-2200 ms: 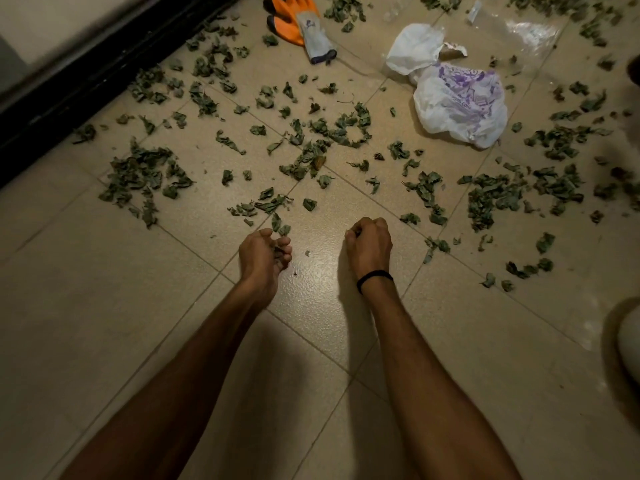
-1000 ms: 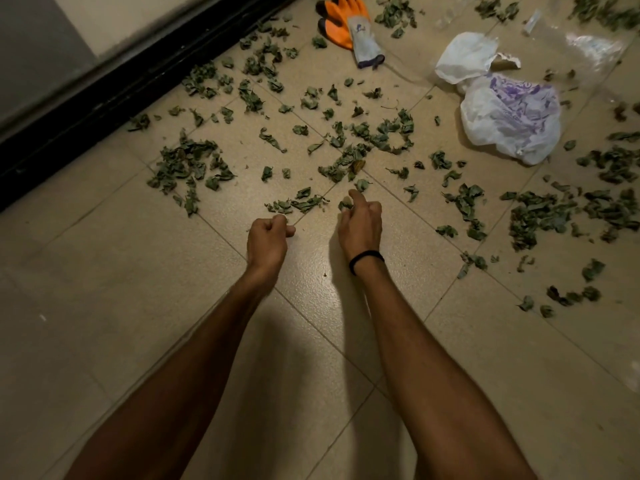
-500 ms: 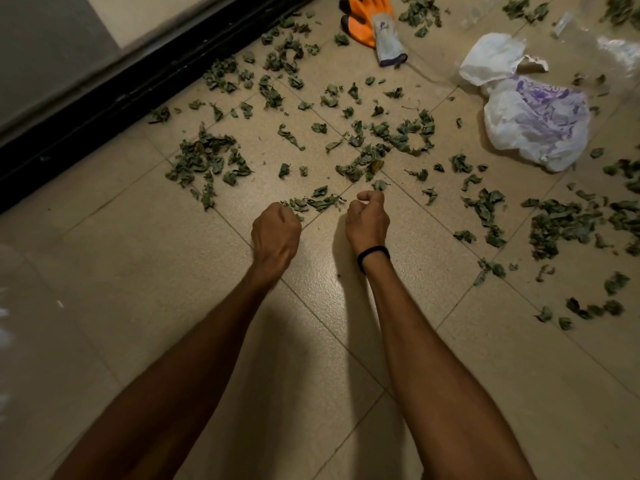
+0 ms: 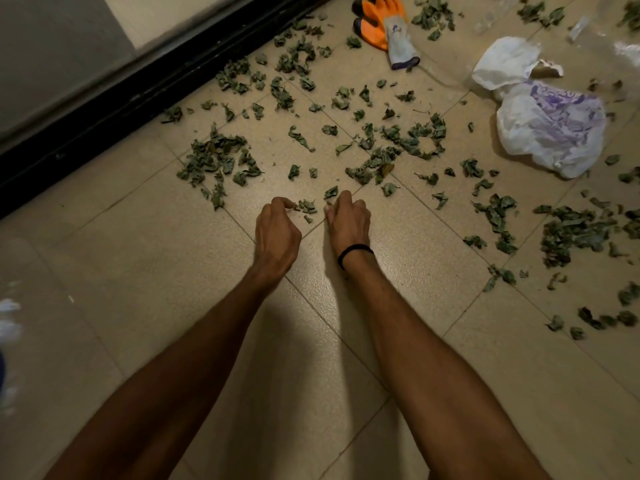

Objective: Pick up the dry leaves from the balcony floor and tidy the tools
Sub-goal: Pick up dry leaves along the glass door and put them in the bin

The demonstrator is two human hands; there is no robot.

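Dry green leaves [image 4: 391,147] lie scattered over the beige tiled floor [image 4: 138,271], with thicker piles at the left [image 4: 218,157] and the right [image 4: 571,233]. My left hand [image 4: 277,230] rests low on the floor, fingers curled, its fingertips pinching at a small cluster of leaves [image 4: 307,206]. My right hand [image 4: 348,220], with a black band on its wrist, has its fingers curled down over leaf bits just beside that cluster. What the palms hold is hidden. An orange and grey work glove [image 4: 381,19] lies at the top.
A crumpled white plastic bag with purple print [image 4: 550,126] lies at the upper right, and a clear plastic bag [image 4: 616,46] lies beyond it. A black door track [image 4: 138,88] runs diagonally along the left. Bare tiles stretch under my forearms.
Both hands have moved forward to the nearest leaves. The left hand's fist has loosened into a pinch at the small cluster, and the right hand's fingers have come down beside it.
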